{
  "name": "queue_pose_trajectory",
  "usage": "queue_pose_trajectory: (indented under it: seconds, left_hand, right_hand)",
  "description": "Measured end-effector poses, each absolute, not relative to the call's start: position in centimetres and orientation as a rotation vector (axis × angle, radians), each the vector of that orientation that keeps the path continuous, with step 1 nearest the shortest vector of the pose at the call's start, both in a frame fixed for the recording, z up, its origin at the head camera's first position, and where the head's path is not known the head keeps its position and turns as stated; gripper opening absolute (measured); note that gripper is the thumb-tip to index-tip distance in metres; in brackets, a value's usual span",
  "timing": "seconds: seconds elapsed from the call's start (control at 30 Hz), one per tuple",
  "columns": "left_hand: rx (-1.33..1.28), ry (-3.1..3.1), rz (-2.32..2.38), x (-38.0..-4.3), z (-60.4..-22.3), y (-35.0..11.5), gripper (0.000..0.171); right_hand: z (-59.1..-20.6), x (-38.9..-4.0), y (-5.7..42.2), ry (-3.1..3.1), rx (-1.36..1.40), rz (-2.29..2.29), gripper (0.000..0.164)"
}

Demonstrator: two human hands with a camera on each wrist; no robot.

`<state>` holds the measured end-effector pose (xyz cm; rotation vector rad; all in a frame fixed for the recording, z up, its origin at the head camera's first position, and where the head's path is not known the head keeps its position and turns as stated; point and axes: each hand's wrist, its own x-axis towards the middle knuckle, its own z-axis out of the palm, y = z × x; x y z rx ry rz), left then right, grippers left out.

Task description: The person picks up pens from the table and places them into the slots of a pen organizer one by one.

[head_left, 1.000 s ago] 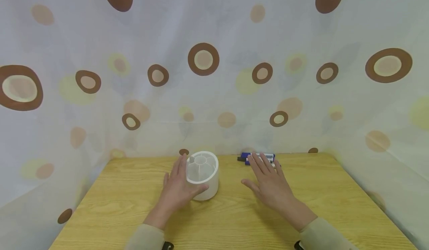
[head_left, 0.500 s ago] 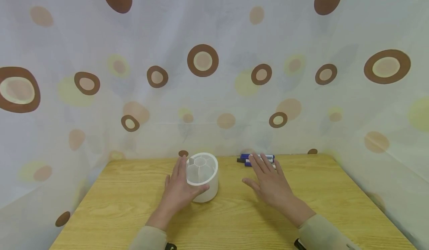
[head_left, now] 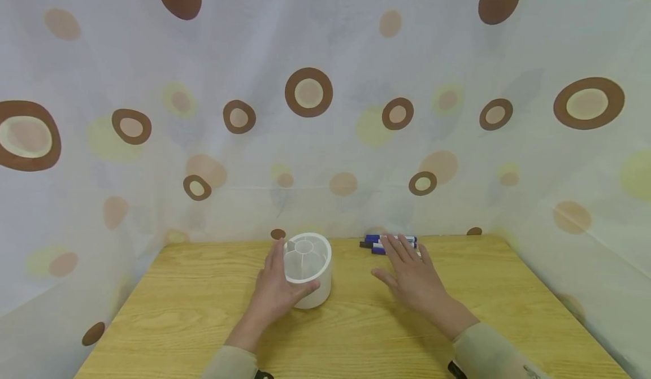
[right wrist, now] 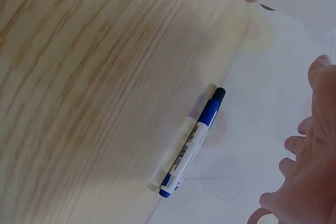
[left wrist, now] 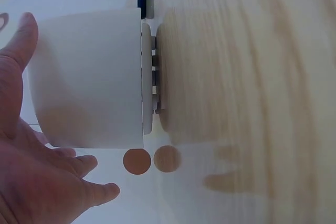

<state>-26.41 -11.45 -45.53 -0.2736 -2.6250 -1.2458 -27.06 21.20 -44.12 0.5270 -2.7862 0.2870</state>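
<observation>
A round white desk organizer (head_left: 317, 291) with divided compartments stands upright on the table, left of centre. My left hand (head_left: 274, 293) spreads around its near left side, thumb across the front and fingers along the left rim. In the left wrist view those fingers (left wrist: 100, 193) reach out fairly straight beside the organizer's smooth wall (left wrist: 94, 77); whether they press on it is unclear. My right hand (head_left: 417, 283) hovers over the table with fingers extended, holding nothing. Just beyond its fingertips lie several whiteboard markers (head_left: 376, 238), partly hidden by them; blue and black caps show.
The wooden table (head_left: 346, 334) ends at the back against a pale curtain (head_left: 346, 142) with brown and yellow dots. This curtain also closes both sides. In the left wrist view, the organizer's base disc (left wrist: 147, 77) shows a narrow gap with small rollers or feet.
My left hand has shifted slightly right and closer around the organizer. The right hand has moved only a little to the right. The organizer and markers stay in place.
</observation>
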Motion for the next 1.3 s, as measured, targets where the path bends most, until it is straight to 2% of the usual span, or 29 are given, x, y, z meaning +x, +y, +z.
queue_pose_trajectory:
  seconds: [0.6, 0.93, 1.3]
  left_hand:
    - [-0.301, -2.521, -1.481, -27.1, -46.4, -11.5, 0.123]
    - [-0.269, -2.537, -1.491, -26.8, -45.9, -11.4, 0.12]
    - [-0.284, -2.558, -1.505, -26.7, -45.9, -11.6, 0.121]
  right_hand:
    - [-46.9, -30.3, 24.1, -2.837, 0.505, 0.323, 0.09]
    - [-46.2, -30.8, 24.7, -2.858, 0.5, 0.33, 0.081]
    - [-48.4, -33.5, 26.3, -2.933, 0.463, 0.302, 0.087]
